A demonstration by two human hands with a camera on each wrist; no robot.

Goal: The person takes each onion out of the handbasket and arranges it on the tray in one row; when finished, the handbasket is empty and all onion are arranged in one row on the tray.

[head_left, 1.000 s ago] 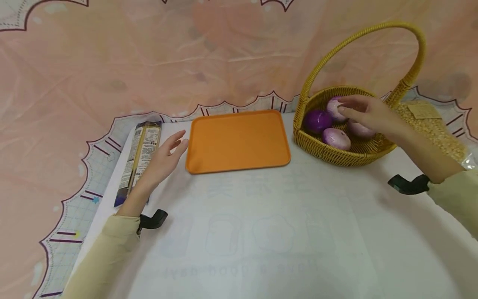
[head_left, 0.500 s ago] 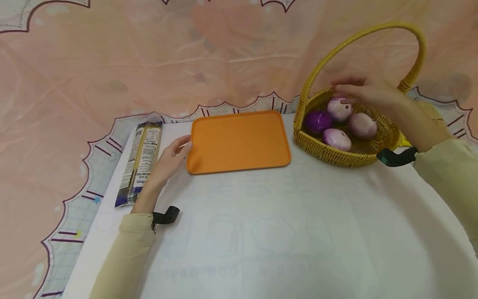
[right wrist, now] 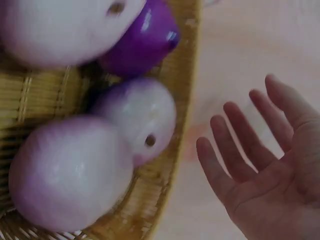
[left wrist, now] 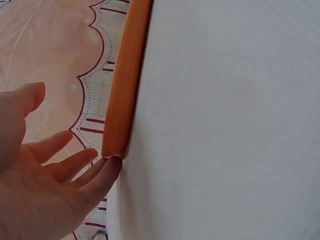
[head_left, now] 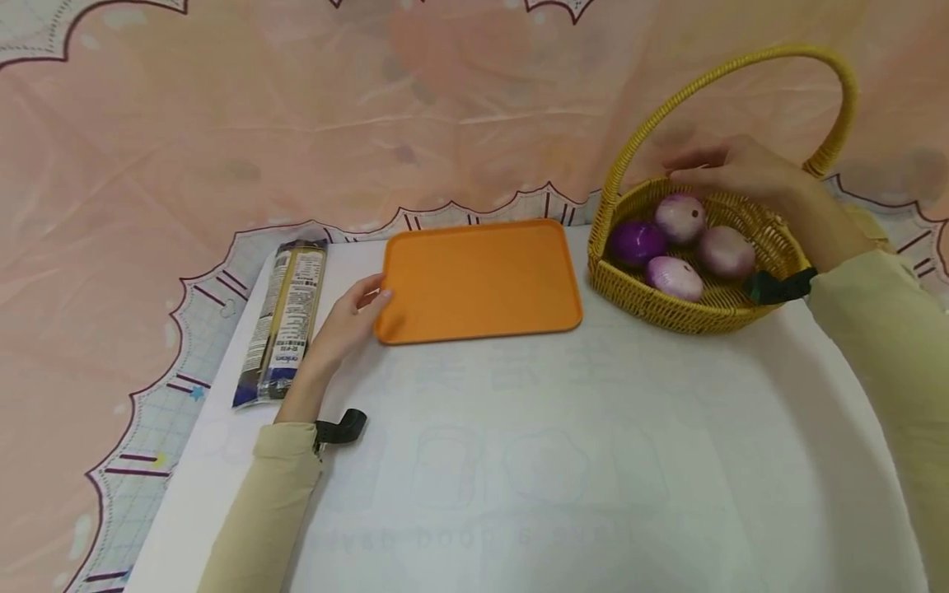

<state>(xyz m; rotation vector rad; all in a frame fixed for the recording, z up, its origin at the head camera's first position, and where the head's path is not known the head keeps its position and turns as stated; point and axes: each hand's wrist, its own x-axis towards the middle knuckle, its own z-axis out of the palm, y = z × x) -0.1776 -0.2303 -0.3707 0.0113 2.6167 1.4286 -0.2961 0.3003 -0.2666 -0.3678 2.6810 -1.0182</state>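
My left hand is at the left edge of an orange rectangular tray, which lies flat on the white table. In the left wrist view, its fingertips touch the end of the tray's side, with relaxed fingers and the thumb apart. Above the back of a yellow wicker basket, my right hand reaches out with extended fingers and holds nothing. Several purple and whitish onions lie in the basket, one of them a deeper glossy purple. The right wrist view shows that hand beside the rim, apart from the onions.
A long dark-blue and gold printed package lies left of the tray. The basket's tall handle arches over the right side. A pinkish patterned cloth is behind the table. My right forearm mostly hides a bag at the far right.
My left hand has moved right and now touches the tray's edge. The right hand has lifted back from over the onions toward the basket's rear rim. The tray, basket and onions stay put.
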